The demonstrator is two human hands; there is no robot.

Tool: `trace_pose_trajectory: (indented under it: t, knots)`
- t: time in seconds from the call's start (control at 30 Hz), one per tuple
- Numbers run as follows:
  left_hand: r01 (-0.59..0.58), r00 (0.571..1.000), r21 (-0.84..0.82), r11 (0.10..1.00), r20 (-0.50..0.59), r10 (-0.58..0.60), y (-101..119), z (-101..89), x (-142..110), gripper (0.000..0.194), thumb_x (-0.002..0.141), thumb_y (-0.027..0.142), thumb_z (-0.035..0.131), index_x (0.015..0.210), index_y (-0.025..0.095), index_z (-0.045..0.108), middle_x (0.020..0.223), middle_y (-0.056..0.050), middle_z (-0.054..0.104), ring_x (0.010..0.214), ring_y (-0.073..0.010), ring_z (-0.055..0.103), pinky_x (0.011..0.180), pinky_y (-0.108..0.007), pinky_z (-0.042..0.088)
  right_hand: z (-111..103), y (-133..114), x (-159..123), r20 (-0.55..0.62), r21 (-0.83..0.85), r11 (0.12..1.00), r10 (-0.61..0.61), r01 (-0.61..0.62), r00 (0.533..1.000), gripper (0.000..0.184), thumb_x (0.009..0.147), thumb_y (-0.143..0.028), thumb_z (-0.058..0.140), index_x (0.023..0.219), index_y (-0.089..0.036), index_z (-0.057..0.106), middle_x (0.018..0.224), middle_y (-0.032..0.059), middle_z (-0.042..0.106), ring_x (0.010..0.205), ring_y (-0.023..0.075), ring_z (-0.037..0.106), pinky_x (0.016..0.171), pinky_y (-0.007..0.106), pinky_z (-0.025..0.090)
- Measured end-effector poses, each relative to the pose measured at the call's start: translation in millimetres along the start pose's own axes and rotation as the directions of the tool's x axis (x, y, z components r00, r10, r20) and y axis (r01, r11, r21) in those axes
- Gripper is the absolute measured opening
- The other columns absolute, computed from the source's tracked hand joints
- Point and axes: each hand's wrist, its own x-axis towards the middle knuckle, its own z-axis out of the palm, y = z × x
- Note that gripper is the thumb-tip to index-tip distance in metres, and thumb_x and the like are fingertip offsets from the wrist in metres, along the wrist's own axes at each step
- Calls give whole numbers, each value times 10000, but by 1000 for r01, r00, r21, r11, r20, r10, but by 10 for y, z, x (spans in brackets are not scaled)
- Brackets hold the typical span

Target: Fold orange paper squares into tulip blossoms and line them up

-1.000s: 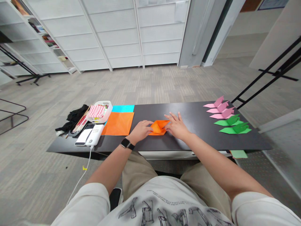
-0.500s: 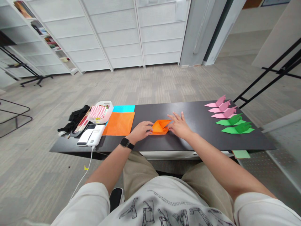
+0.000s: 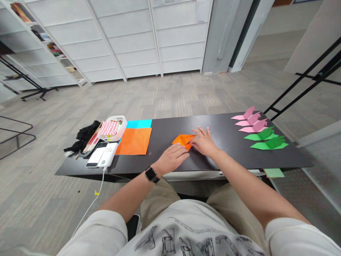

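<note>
A partly folded piece of orange paper (image 3: 182, 139) lies on the dark table in front of me. My left hand (image 3: 172, 157) reaches across its near edge, fingers close together and bent onto the paper; its thumb is hidden. At the right corner, my right hand (image 3: 204, 142) pinches the paper between thumb and index finger, with the other fingers raised and spread. Flat orange sheets (image 3: 135, 141) rest left of my hands, with a blue sheet (image 3: 139, 123) behind them. On the right stand folded pink paper birds (image 3: 252, 122) and green paper birds (image 3: 269, 143).
The dark table (image 3: 162, 125) also bears a white basket (image 3: 123, 126) with a pink-and-white patterned item, a phone (image 3: 96, 155), a white power bank (image 3: 108, 154) with a cable, and black cloth (image 3: 86, 133) at its left end. Light green paper (image 3: 274, 172) sticks out below the front edge.
My left hand has moved from the paper's left corner to its near edge, rightward and toward me. The orange paper's near side has changed shape, while my right hand stays at the right corner.
</note>
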Motion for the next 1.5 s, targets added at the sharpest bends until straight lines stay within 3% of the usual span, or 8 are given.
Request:
trace_pose_trajectory:
  t: [0.13,0.3,0.57,0.7,0.97,1.1,1.3,1.5]
  knots:
    - [30,999,26,999,26,-31,177,273,9,429,1048,234,540,1469,244,620,1552,-109,600,1520,-271,487,1335,-554,327,47,3,-10,-2,10,1000,-4,4,1000,147,944,-292,714,1012,-301,845,1663,77,476,1599,411,274,1258,780,104]
    - [156,987,88,984,14,-158,125,489,-43,496,1034,294,580,1523,208,568,1624,-133,525,1577,-306,402,1346,-573,272,92,3,-64,-39,26,1000,-14,15,999,152,951,-304,694,1003,-306,836,1636,76,503,1587,403,300,1247,780,154]
    - [257,966,114,960,-20,-256,101,552,-56,535,1040,365,571,1541,177,547,1673,-151,460,1600,-351,352,1338,-602,240,249,-18,-228,-152,85,996,26,-13,988,241,984,-283,602,1110,-296,807,1573,84,556,1550,342,370,1285,688,207]
    - [286,958,95,953,-37,-284,107,611,-91,564,1041,375,567,1574,199,513,1679,-140,455,1593,-349,361,1325,-588,274,340,-67,-421,-279,143,988,91,-52,956,304,989,-219,525,1115,-297,790,1430,64,657,1443,269,489,1290,559,298]
    - [328,945,129,936,-39,-325,133,635,-88,550,1056,417,538,1551,176,540,1674,-156,457,1515,-347,449,1305,-587,292,449,-71,-576,-434,215,973,172,-84,884,295,963,-165,545,1087,-263,794,1307,100,699,1295,283,582,1185,497,422]
    - [351,935,180,919,-13,-355,128,591,-39,565,1064,477,515,1528,158,564,1670,-169,454,1504,-351,452,1299,-582,292,503,-71,-558,-422,224,974,54,46,905,278,977,-149,558,1111,-245,782,1073,75,756,1028,252,650,1009,434,497]
    - [397,917,166,903,-28,-398,131,601,67,501,1057,472,528,1463,193,615,1561,-169,549,1437,-343,498,1288,-591,297,567,-114,-465,-286,157,978,-91,141,954,281,1010,-225,601,1227,-245,778,1174,97,738,1084,276,619,971,442,489]
    - [397,918,104,912,-59,-393,156,664,53,447,1066,396,523,1449,184,613,1443,-153,623,1391,-315,535,1315,-569,274,578,-118,-425,-182,131,985,-87,112,979,304,1036,-263,582,1266,-262,781,1228,111,709,1135,289,589,1019,463,469]
